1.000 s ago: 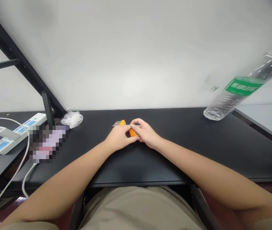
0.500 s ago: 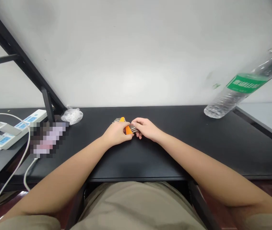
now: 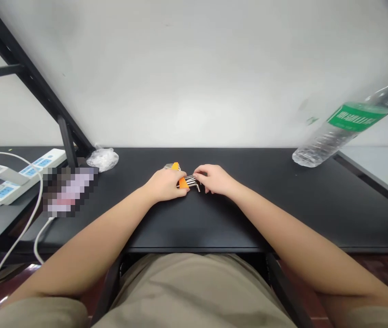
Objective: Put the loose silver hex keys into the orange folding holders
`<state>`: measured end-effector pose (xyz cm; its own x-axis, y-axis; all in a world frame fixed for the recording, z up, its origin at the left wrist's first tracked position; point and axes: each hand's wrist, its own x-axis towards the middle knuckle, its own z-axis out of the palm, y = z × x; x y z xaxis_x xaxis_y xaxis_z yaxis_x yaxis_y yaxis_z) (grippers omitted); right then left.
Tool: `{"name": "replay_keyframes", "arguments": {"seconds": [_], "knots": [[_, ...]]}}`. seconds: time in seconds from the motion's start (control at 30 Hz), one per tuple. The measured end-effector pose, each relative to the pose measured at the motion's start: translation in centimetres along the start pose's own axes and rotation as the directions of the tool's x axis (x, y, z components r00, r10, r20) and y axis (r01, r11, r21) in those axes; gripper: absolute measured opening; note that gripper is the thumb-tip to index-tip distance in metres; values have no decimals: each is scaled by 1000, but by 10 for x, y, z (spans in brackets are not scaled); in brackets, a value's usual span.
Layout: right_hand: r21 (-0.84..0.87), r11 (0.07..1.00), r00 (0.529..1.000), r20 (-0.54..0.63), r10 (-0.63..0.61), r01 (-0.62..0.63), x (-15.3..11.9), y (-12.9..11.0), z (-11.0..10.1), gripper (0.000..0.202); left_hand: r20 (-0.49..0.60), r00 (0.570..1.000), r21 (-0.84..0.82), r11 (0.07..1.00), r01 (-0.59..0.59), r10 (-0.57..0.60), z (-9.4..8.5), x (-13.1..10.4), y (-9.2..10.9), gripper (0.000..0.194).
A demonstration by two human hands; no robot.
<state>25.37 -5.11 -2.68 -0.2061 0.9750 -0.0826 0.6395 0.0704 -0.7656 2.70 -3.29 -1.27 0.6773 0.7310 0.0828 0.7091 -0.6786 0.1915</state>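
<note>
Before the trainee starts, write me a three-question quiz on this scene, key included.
1. Multiple choice. What colour is the holder that carries the hex keys?
A) blue
B) orange
C) green

2. True or false. The left hand grips the holder.

3. Fill in. Of the two hands, the one nearer the bottle is the ____ hand.

Key
1. B, orange
2. True
3. Right; the right hand is on the bottle's side, with its fingertips by the hex keys.
</note>
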Motion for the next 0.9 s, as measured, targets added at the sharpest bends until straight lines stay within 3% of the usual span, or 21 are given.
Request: {"name": "replay_keyframes", "arguments": {"seconds": [0.1,0.27,0.47,0.7,0.9], "knots": [[22,997,995,-70,-70,72,2,10,-5,16,-1,1000,-14,1000,-6,6,-2,-1,-3,28],[109,977,982,-79,-174,182,9,24,-5,18,23,1000,-79,997,-8,10,-2,0,-8,30],[-151,917,921,-68,-383,370,12,18,2,19,0,1000,-71,997,3,-3,3,2,-12,36],[94,962,964,42,-263,258,7,18,-1,20,-34,999,-82,997,-2,-1,1,1,-11,32],[443,889,976,110,-187,120,6,17,0,21,-114,993,-87,996,-26,16,1,1,-8,31]]}}
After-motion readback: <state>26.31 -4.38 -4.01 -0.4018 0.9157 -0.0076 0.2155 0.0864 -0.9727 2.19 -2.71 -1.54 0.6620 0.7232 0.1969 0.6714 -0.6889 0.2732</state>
